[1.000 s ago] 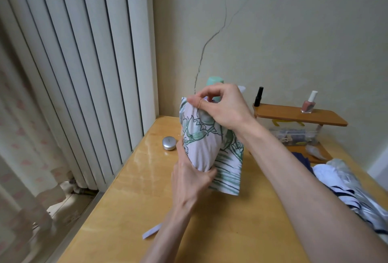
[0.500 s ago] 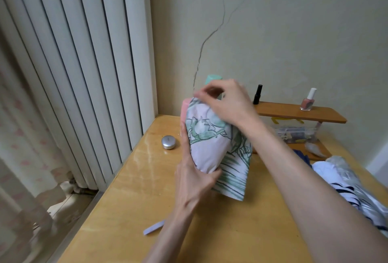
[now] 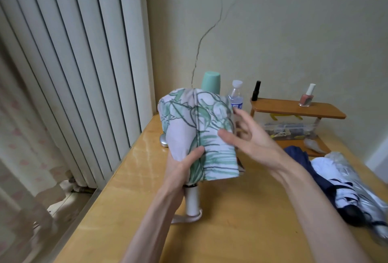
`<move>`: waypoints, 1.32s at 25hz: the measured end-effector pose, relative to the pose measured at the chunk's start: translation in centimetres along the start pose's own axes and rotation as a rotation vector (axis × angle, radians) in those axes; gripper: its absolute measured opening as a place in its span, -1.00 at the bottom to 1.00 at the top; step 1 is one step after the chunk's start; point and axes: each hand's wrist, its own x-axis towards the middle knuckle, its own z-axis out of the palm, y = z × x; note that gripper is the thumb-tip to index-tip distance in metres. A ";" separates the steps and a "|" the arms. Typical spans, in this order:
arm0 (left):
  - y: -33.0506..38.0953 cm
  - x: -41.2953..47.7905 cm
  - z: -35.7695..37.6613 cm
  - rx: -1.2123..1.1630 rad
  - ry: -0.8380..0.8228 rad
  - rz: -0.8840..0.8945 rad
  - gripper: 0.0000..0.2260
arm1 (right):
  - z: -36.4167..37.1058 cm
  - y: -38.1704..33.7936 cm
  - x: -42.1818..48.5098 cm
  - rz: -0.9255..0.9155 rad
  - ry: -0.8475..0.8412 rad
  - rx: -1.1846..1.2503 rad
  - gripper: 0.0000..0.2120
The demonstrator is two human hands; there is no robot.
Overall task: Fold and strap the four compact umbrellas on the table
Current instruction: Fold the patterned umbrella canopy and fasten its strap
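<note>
A compact umbrella with a white canopy printed with green leaves [image 3: 197, 128] is held up above the wooden table [image 3: 241, 220], its white handle [image 3: 192, 201] pointing down with a pale strap loop below it. My left hand [image 3: 180, 168] grips the gathered canopy near its lower end, thumb across the front. My right hand [image 3: 245, 136] hovers at the canopy's right side with fingers spread, thumb touching the fabric. A dark navy umbrella [image 3: 315, 170] and a white and silver umbrella [image 3: 352, 187] lie unfolded at the table's right.
Behind the umbrella stand a mint green cup [image 3: 211, 81] and a small water bottle [image 3: 236, 94]. A low wooden shelf [image 3: 294, 109] carries two nail polish bottles over a clear box. A small silver tin [image 3: 163, 142] sits at the back left. Vertical blinds [image 3: 73, 63] line the table's left edge.
My right hand has let go of the canopy's top and dropped to its right side, fingers spread. The umbrella has turned, and the handle now shows below my left hand.
</note>
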 end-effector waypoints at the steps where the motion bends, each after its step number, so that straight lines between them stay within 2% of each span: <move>1: 0.2 0.1 0.0 -0.048 0.003 -0.011 -0.43 | 0.0 0.7 -1.0 -0.017 -0.131 -0.023 0.03; 3: 0.7 0.1 -0.2 -0.100 0.027 -0.033 -0.46 | 0.6 1.6 -2.4 -0.097 -0.286 -0.107 0.26; 4: 0.9 0.1 -0.3 -0.105 0.035 -0.033 -0.47 | 1.0 1.9 -2.6 -0.142 -0.263 -0.135 0.27; 5: 0.9 0.2 -0.3 -0.099 0.042 -0.028 -0.48 | 1.6 2.1 -2.6 -0.187 -0.181 -0.130 0.20; 8: 1.1 0.2 -0.4 -0.082 0.069 -0.020 -0.50 | 3.3 2.3 -2.0 -0.313 0.145 -0.094 -0.25; 11: 1.1 0.3 -0.4 -0.081 0.099 -0.035 -0.60 | 3.3 2.9 -1.7 -0.493 0.408 -0.367 -0.63; 14: 1.0 0.3 -0.9 -0.089 0.113 -0.052 -0.62 | 2.8 3.3 -2.1 -0.633 0.646 -0.617 -0.79; 17: 0.9 0.6 -1.6 -0.066 0.079 -0.052 -0.54 | 3.2 3.2 -2.5 -0.615 0.877 -0.666 -0.87; 19: 1.0 0.7 -1.7 -0.060 0.060 -0.059 -0.47 | 3.4 3.4 -2.2 -0.546 0.827 -0.500 -0.82; 22: 1.0 0.7 -1.8 -0.073 0.069 -0.074 -0.47 | 2.9 2.8 -1.7 -0.378 0.502 -0.076 -0.74; 23: 1.0 0.7 -1.9 -0.071 0.073 -0.076 -0.48 | 2.8 2.9 -1.7 -0.355 0.481 -0.059 -0.69; 25: 0.9 0.8 -2.2 -0.055 0.090 -0.078 -0.49 | 2.5 3.0 -1.8 -0.396 0.610 -0.220 -0.63; 27: 0.9 0.9 -2.3 -0.037 0.106 -0.077 -0.53 | 2.4 3.0 -2.1 -0.514 0.784 -0.475 -0.69; 28: 0.9 0.9 -2.3 -0.029 0.114 -0.074 -0.58 | 2.5 3.1 -2.2 -0.548 0.820 -0.523 -0.72; 29: 0.9 0.9 -2.3 -0.020 0.119 -0.068 -0.62 | 2.6 3.1 -2.2 -0.537 0.798 -0.485 -0.74; 31: 0.9 0.8 -2.4 -0.006 0.120 -0.053 -0.64 | 2.5 2.9 -2.0 -0.423 0.640 -0.297 -0.65; 33: 0.9 0.8 -2.7 0.012 0.116 -0.038 -0.51 | 2.3 3.2 -1.7 -0.342 0.549 -0.254 -0.60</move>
